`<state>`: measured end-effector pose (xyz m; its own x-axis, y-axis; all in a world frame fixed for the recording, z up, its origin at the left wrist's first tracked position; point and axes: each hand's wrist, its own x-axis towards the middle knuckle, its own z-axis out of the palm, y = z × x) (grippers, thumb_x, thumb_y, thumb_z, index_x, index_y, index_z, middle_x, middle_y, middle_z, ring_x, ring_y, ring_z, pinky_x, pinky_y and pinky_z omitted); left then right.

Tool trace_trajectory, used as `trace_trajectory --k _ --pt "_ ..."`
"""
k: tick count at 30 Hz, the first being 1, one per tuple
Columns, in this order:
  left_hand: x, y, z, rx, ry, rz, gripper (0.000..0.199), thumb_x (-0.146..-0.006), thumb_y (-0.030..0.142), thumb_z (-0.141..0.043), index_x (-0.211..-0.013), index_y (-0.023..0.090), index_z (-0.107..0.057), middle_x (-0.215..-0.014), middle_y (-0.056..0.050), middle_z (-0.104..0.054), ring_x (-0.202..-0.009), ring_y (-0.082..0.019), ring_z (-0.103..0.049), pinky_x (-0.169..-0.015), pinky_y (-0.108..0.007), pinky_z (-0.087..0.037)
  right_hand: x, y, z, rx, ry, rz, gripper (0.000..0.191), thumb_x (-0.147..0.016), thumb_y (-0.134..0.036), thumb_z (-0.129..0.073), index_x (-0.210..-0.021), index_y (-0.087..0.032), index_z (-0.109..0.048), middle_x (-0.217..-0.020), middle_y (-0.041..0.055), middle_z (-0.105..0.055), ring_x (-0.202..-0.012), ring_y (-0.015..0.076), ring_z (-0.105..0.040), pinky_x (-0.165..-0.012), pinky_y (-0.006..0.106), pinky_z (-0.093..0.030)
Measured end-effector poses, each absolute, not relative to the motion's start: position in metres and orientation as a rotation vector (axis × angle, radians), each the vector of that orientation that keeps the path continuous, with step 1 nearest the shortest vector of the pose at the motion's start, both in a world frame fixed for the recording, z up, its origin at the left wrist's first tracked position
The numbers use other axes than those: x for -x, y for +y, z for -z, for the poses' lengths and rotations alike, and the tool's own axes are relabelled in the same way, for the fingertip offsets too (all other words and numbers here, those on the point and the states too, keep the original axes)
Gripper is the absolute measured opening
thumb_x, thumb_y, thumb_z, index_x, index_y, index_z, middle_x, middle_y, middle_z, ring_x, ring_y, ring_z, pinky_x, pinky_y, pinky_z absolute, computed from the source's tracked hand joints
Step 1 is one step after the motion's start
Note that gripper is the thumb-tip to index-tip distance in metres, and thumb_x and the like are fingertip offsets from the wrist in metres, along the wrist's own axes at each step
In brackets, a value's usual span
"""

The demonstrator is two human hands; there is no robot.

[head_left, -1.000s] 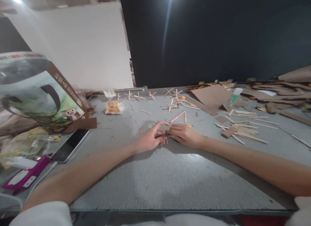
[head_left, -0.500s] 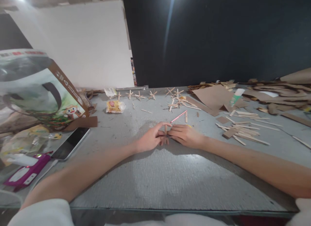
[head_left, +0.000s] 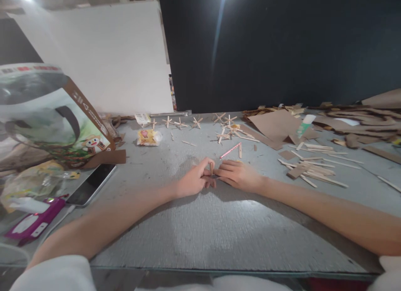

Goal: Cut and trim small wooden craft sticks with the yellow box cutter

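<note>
My left hand is closed, its thumb and index finger around a short wooden stick that stands upright above the grey table. Close beside it on the right, my right hand has its fingers pressed together, with the fingertips by the foot of the stick. What it grips, if anything, I cannot make out. Just beyond the hands lie a pink-and-white patterned strip and a short flat wooden stick.
Star-shaped stick pieces line the back. Loose wooden sticks, cardboard and a white-and-green glue tube lie to the right. Leftward are a phone, a purple device, a yellow packet and a large printed bag.
My left index finger has curled in over the top of the stick, and the stick has shifted slightly left. My right hand stays nearly in place.
</note>
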<state>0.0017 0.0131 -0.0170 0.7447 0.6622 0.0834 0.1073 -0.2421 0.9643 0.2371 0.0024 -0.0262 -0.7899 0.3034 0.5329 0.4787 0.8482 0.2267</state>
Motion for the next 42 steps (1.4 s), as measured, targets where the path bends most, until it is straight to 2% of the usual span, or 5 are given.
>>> trace_trajectory --k 12,25,30,37,42 --pt "-0.002 0.007 0.011 -1.832 0.67 -0.569 0.037 -0.071 0.001 -0.043 -0.097 0.026 -0.035 -0.067 0.006 -0.067 -0.055 -0.01 -0.051 -0.057 -0.022 -0.038 -0.237 0.001 0.028 0.616 -2.592 0.388 0.04 -0.114 -0.03 -0.034 -0.119 -0.015 -0.07 -0.087 0.0087 -0.07 -0.084 0.0216 -0.065 -0.076 0.035 -0.053" --pt "-0.002 0.015 0.023 -1.743 0.616 -0.621 0.027 -0.08 0.01 -0.05 -0.097 0.025 -0.036 -0.07 0.003 -0.071 -0.054 -0.01 -0.053 -0.057 -0.023 -0.039 -0.237 0.0 0.025 0.612 -2.546 0.451 0.037 -0.114 -0.027 -0.036 -0.119 -0.013 -0.07 -0.085 0.0084 -0.069 -0.08 0.0217 -0.064 -0.074 0.035 -0.053" --pt "-0.001 0.012 0.019 -1.764 0.642 -0.591 0.034 -0.074 0.004 -0.048 -0.097 0.025 -0.037 -0.068 0.004 -0.069 -0.055 -0.01 -0.055 -0.057 -0.022 -0.038 -0.237 0.0 0.026 0.586 -2.546 0.472 0.036 -0.113 -0.025 -0.037 -0.119 -0.012 -0.069 -0.083 0.0078 -0.068 -0.079 0.0215 -0.064 -0.073 0.034 -0.052" --pt "0.001 0.01 0.015 -1.894 0.624 -0.595 0.049 -0.076 0.001 -0.047 -0.12 0.023 -0.044 -0.071 0.005 -0.068 -0.055 -0.01 -0.055 -0.057 -0.022 -0.041 -0.237 -0.002 0.024 0.624 -2.568 0.538 0.036 -0.113 -0.025 -0.036 -0.126 -0.013 -0.067 -0.086 0.0082 -0.068 -0.082 0.0222 -0.064 -0.077 0.037 -0.054" --pt "-0.001 0.01 0.015 -1.889 0.668 -0.601 0.039 -0.082 0.006 -0.045 -0.117 0.023 -0.046 -0.067 0.007 -0.065 -0.056 -0.011 -0.058 -0.057 -0.022 -0.041 -0.238 -0.002 0.026 0.642 -2.512 0.56 0.036 -0.112 -0.024 -0.039 -0.135 -0.014 -0.065 -0.09 0.0099 -0.067 -0.084 0.024 -0.061 -0.076 0.038 -0.054"
